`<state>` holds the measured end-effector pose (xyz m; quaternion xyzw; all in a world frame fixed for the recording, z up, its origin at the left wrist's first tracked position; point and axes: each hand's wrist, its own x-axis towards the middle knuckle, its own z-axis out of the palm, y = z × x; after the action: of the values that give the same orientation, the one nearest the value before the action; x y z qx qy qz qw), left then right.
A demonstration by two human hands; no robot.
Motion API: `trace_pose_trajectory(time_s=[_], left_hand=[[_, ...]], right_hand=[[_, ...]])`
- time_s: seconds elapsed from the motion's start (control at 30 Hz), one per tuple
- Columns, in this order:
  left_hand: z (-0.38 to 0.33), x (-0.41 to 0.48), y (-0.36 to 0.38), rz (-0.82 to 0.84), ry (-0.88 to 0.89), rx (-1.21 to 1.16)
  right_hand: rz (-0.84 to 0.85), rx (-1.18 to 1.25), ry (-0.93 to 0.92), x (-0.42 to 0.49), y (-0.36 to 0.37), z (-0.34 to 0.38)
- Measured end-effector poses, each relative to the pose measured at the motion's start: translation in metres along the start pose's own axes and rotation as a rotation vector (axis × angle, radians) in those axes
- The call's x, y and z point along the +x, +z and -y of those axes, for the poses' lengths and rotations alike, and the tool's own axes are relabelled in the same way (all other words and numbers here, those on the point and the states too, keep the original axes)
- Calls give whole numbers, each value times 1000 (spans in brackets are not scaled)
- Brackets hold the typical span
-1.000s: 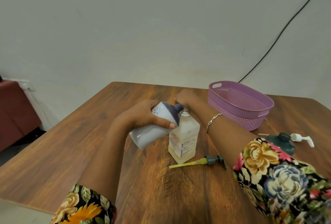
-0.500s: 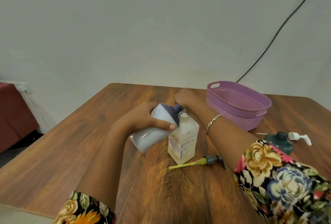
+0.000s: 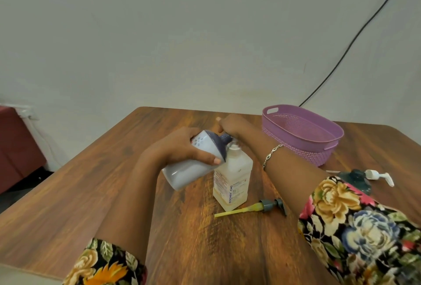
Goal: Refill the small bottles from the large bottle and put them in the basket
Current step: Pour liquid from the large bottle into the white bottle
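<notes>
The left hand has its fingers and thumb wrapped round the big bottle, a white one with a dark purple top, and holds it tipped over in the air so the top end points down at the mouth of the small bottle. The right hand is right behind that spot with its fingers curled in. Honestly, I can't tell if it's gripping the small bottle's neck or the big bottle's spout, since the hand hides it. There's a thin silver bracelet on that wrist. The small bottle stands upright on the table, clear plastic with pale yellowish liquid inside and a label down its front. Just beside its base lies a pump on its side, grey head and yellow tube. Off to the right, near the forearm, there's a dark green bottle with a white pump on it, partly hidden by the floral sleeve. The purple basket sits further back on the right of the table, apart from both bottles.
</notes>
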<state>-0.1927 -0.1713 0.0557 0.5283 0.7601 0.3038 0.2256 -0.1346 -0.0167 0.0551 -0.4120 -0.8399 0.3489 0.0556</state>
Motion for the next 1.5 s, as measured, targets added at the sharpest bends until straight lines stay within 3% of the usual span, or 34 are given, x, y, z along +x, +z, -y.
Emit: trace_pose_trajectory(time_s=[0.2, 0.4, 0.67, 0.87, 1.0, 1.37, 1.5], left_hand=[[1, 0, 3, 13, -1, -12], [-4, 2, -7, -14, 3, -24], [7, 4, 2, 28, -26, -34], [1, 2, 0, -3, 16, -85], [2, 5, -1, -20, 19, -67], [12, 1, 5, 21, 13, -65], [10, -2, 4, 20, 16, -73]], right_hand=[[-27, -85, -2, -5, 1, -2], [-20, 41, -136, -1, -8, 3], [13, -27, -45, -3, 3, -6], [127, 181, 23, -25, -23, -5], [185, 74, 84, -39, -38, 4], [145, -133, 10, -48, -12, 7], [154, -56, 27, -52, -14, 8]])
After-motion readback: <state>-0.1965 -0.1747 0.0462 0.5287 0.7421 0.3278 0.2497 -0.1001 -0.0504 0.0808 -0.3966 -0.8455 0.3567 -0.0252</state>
